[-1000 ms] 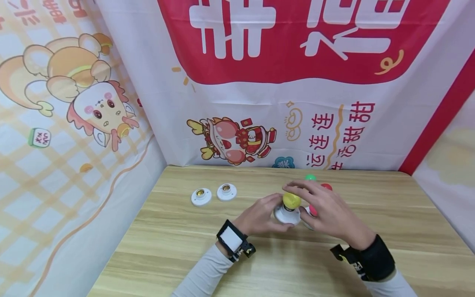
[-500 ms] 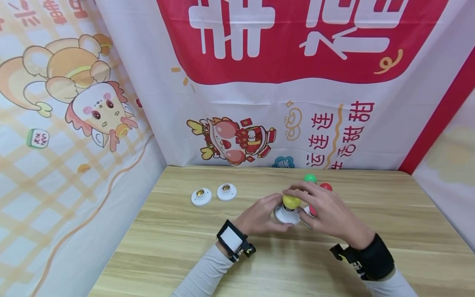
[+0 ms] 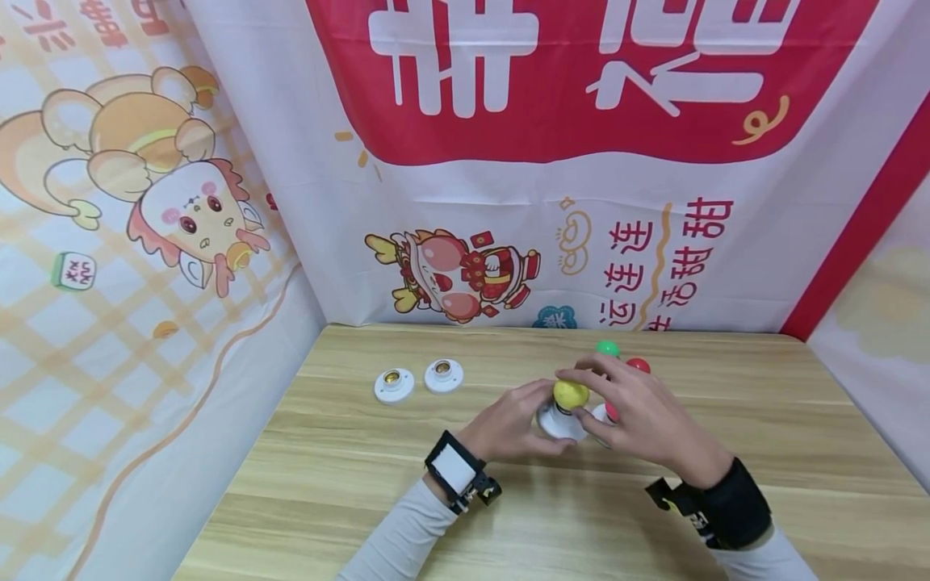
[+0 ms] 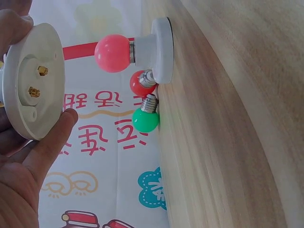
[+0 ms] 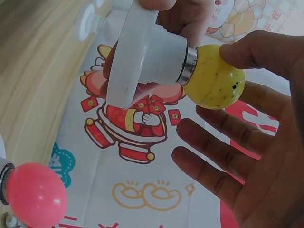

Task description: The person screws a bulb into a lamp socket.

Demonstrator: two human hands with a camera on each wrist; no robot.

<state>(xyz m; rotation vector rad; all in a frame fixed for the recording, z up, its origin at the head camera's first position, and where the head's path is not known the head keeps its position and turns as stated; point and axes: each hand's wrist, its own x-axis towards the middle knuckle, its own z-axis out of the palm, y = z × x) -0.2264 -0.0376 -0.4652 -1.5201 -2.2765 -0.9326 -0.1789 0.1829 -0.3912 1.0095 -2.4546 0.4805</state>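
Above the tabletop, my left hand grips a round white lamp socket by the edge of its base. Two brass screws show on the underside in the left wrist view. A yellow light bulb sits in this socket, with part of its metal cap visible at the socket's mouth. My right hand pinches the yellow bulb between thumb and index finger, and its other fingers spread out beside the bulb. Just beyond, a pink bulb stands in another white socket on the table.
Behind the pink bulb, a red bulb and a green bulb lie loose, metal caps showing. Two bulbless white sockets stand toward the back left of the wooden table. Printed cloth hangs along the table's back edge.
My right thumb has shifted left onto the yellow bulb, and the fingers have turned slightly around it. My left hand keeps its hold on the socket, nearly still.
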